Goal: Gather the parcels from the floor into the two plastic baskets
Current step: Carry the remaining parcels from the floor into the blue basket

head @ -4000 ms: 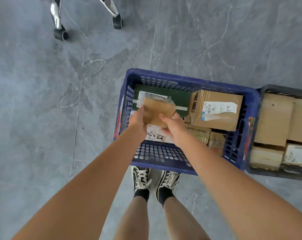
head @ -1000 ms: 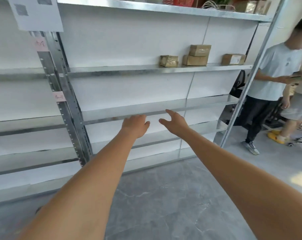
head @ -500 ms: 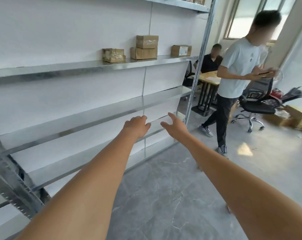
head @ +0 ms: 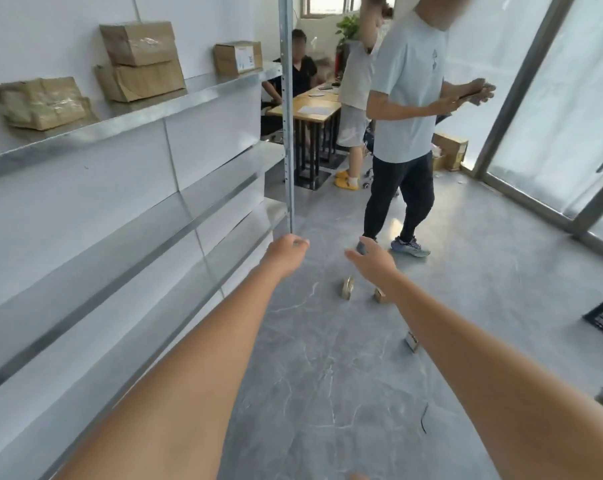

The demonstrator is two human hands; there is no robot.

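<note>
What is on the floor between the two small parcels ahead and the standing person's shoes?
In the head view, only bare grey floor lies between the two small parcels and the standing person's shoes; the right hand overlaps part of that stretch.

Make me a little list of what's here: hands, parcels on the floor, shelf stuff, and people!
left hand: held out over the floor, fingers loosely curled, holding nothing
right hand: held out, fingers relaxed, holding nothing
floor parcels: three small ones, first, second, third, the last two partly hidden by the right arm
shelf: four boxes on it, two stacked
people: one standing holding something small; another standing behind; one sitting at a desk
baskets: none clearly in view
</note>
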